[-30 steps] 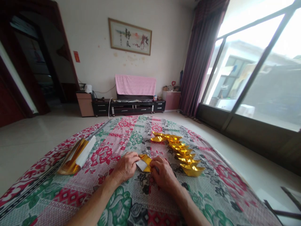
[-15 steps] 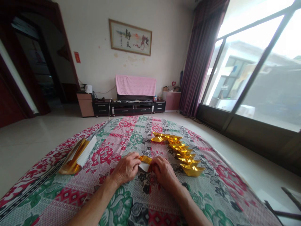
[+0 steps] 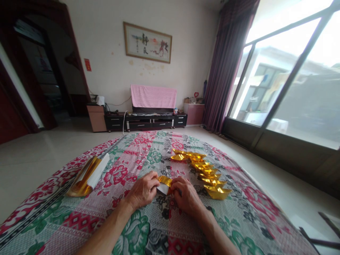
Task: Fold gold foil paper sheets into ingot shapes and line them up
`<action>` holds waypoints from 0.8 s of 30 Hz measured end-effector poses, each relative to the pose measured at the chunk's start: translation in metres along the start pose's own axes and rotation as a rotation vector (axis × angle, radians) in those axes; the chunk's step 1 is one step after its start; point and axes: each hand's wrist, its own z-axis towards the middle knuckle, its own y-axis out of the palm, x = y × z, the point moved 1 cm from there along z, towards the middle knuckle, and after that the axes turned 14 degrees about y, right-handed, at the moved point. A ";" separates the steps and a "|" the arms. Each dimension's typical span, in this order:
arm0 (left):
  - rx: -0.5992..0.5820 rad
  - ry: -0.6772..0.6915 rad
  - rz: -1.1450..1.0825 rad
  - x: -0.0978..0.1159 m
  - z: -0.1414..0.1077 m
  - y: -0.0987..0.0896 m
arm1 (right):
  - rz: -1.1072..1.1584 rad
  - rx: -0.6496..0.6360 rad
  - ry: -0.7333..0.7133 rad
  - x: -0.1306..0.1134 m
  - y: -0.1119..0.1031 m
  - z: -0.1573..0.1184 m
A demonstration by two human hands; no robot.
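Fingers of left hand (image 3: 143, 189) and right hand (image 3: 185, 194) grasp part-folded paper (image 3: 164, 185), while boats (image 3: 217, 192) toward the desk's (image 3: 247, 226) right edge look finished, left-edge sheets (image 3: 89, 174) unfolded.

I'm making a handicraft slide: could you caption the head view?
Left hand and right hand grip a folded gold-and-white foil piece beside shiny gold boat-shaped foil pieces.
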 end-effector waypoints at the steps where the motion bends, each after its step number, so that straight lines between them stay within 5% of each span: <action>1: 0.005 -0.001 -0.006 0.000 0.000 0.000 | 0.000 0.001 0.002 0.000 0.000 0.000; 12: -0.100 0.032 0.031 0.005 0.001 -0.004 | -0.027 -0.030 -0.037 -0.001 -0.002 -0.001; 24: -0.031 -0.007 -0.026 0.001 0.001 0.000 | -0.084 -0.056 -0.036 -0.010 -0.007 -0.006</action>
